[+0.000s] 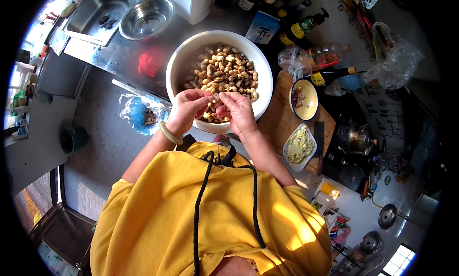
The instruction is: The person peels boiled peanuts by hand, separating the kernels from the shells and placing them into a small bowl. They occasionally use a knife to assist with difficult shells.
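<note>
A large white basin (264, 71) holds a heap of unshelled peanuts (226, 69). Over the basin's near edge, my left hand (190, 105) and my right hand (235, 107) meet at the fingertips. Both pinch one small peanut piece (216, 97) between thumbs and forefingers; whether it is shell or kernel cannot be told. A yellow bowl with a blue rim (309, 105) stands to the right, with shelled kernels (297, 97) in it. Lower left of the basin, a bin lined with a blue bag (138, 114) has peanut shells (150, 117) inside.
On a wooden cutting board (276, 118) lie a dish of chopped greenish food (300, 147) and a dark-bladed knife (318, 139). A steel bowl (147, 19) stands by the sink (96, 17). Sauce bottles (303, 27) and a blue-and-white packet (263, 27) are behind the basin, a stove pot (355, 136) far right.
</note>
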`<state>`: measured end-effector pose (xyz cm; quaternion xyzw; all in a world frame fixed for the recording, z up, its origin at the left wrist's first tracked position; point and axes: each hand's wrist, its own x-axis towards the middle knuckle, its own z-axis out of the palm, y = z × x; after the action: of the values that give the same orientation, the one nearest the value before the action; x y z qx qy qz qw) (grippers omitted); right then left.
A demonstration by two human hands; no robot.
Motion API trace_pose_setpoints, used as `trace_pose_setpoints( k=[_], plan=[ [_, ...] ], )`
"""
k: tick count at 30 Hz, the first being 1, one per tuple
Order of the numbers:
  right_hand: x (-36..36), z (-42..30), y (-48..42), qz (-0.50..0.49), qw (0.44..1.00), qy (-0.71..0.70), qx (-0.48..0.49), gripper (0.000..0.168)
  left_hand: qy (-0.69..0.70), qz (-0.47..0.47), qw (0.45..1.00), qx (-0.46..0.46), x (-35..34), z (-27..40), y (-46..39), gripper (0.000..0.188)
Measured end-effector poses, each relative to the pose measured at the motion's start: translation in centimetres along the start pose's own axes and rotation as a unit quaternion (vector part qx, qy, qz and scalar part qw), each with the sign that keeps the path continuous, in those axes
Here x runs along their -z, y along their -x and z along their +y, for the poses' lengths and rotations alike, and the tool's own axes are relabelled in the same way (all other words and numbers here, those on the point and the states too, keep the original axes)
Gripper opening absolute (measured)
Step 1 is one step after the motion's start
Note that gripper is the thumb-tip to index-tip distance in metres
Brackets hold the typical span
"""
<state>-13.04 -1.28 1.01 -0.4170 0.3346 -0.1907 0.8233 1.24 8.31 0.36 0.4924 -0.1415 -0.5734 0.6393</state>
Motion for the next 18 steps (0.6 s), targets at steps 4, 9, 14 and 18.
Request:
trace_pose_setpoints(
  k=[4, 9, 14, 18],
  plan=[
    [-0.3, 0.0, -0.3, 0.009, 1.0, -0.005, -0.002, 0.022, 0.049, 0.006, 0.999, 0.007, 0.7, 0.5, 0.1, 0.011],
    [-0.8, 0.0, -0.8, 0.007, 1.0, 0.017, -0.017, 0.022, 0.112, -0.063, 0.992, 0.018, -1.0, 6.5, 4.5, 0.011],
    [-4.1, -0.4, -1.3, -0.063, 0.988, 0.142, 0.023, 0.018, 0.184, -0.29, 0.939, -0.017, -4.9, 14.7, 12.6, 0.013],
    [-8.4, 1.0, -2.6, -0.149, 0.913, 0.35, 0.149, 0.009, 0.238, -0.485, 0.833, -0.12, -5.5, 15.5, 14.1, 0.015]
  ],
)
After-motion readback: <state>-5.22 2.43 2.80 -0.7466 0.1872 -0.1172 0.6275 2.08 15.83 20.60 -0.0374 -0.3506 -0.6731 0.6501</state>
